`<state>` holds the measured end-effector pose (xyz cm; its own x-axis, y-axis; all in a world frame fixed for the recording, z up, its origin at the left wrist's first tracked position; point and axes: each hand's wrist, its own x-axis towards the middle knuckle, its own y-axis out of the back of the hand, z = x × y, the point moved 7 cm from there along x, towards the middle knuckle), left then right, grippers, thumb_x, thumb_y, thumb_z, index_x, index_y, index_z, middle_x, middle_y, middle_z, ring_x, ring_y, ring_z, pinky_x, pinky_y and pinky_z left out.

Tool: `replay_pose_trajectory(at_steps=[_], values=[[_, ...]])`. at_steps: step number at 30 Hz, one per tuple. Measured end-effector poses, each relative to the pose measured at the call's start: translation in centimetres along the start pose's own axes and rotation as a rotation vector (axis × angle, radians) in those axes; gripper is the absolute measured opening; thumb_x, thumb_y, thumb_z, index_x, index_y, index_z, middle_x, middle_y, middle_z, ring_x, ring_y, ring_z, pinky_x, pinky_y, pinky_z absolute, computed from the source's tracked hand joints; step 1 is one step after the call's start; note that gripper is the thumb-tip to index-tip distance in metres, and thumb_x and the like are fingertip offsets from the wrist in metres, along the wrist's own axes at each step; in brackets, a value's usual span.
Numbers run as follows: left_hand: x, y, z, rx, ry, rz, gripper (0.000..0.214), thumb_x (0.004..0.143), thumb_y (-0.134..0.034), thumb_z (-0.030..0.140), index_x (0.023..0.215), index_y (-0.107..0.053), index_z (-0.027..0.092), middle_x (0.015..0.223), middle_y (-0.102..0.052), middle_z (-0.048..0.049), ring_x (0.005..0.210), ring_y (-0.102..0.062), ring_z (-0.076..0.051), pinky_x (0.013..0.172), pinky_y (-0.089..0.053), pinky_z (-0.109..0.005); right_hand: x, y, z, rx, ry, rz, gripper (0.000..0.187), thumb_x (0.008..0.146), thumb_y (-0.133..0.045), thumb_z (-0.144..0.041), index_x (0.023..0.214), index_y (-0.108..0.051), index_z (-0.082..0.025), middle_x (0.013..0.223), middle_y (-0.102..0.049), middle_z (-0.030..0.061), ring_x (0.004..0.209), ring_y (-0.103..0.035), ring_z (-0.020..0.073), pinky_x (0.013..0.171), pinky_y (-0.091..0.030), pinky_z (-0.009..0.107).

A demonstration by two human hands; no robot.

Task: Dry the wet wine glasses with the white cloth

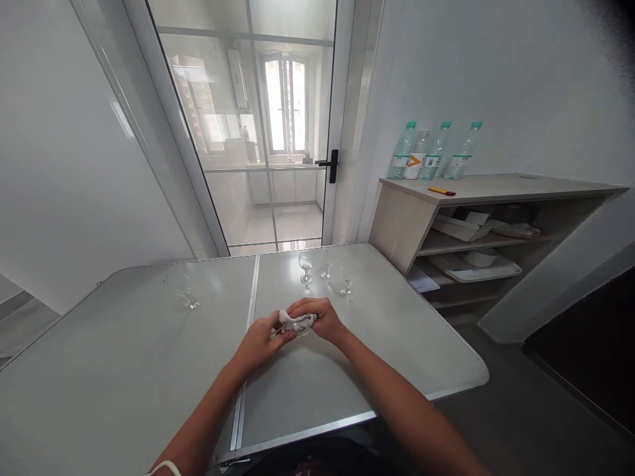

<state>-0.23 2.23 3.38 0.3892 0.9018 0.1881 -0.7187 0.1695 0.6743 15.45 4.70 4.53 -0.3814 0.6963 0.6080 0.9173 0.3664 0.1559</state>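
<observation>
Above the middle of the table [317,383], my left hand [262,344] closes its fingers on a clear stemmed glass [303,330], most of which is hidden by the hands and a cloth. My right hand [320,317] presses a bunched white cloth [297,321] against the glass's bowl. Just beyond the hands stand three clear stemmed glasses: one upright [306,270], a second glass [327,268] beside it and a third glass [347,285] nearer on the right. More clear glassware [191,301] is on the left side; its outline is too faint to count.
A metal seam [254,284] runs across the table. To the right, a wooden shelf unit [401,218] carries several plastic bottles [459,158] and a yellow-red pen-like thing [441,191]. Behind the table is a glass door [297,218] with a black handle [334,165].
</observation>
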Motion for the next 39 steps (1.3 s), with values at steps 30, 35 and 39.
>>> replay_pose_trajectory(at_steps=[30, 35, 39], values=[[-0.6, 0.1, -1.5, 0.332, -0.034, 0.185, 0.059, 0.075, -0.068, 0.076, 0.081, -0.040, 0.024, 0.059, -0.053, 0.0077, 0.050, -0.052, -0.013, 0.056, -0.031, -0.024, 0.1, -0.2, 1.2, 0.227, -0.281, -0.056, 0.023, 0.070, -0.071, -0.017, 0.091, -0.080, -0.016, 0.096, -0.078, 0.0063, 0.087, -0.069, 0.0218, 0.075, -0.053, 0.031], [-0.5, 0.2, -1.2, 0.336, -0.046, 0.144, 0.056, 0.076, -0.067, 0.076, 0.077, -0.046, 0.023, 0.058, -0.053, 0.0064, 0.052, -0.052, -0.013, 0.057, -0.031, -0.025, 0.1, 0.0, 0.6, 0.236, -0.200, -0.070, 0.017, 0.073, -0.079, -0.021, 0.090, -0.080, -0.017, 0.100, -0.079, 0.0090, 0.090, -0.072, 0.0234, 0.078, -0.056, 0.034], [-0.5, -0.1, -1.5, 0.369, -0.043, 0.107, 0.054, 0.078, -0.066, 0.075, 0.077, -0.051, 0.022, 0.058, -0.055, 0.0052, 0.053, -0.054, -0.014, 0.057, -0.029, -0.025, 0.1, -0.2, 0.9, 0.239, -0.224, -0.079, 0.018, 0.074, -0.075, -0.014, 0.091, -0.080, -0.016, 0.098, -0.079, 0.0080, 0.088, -0.072, 0.0218, 0.077, -0.054, 0.032]])
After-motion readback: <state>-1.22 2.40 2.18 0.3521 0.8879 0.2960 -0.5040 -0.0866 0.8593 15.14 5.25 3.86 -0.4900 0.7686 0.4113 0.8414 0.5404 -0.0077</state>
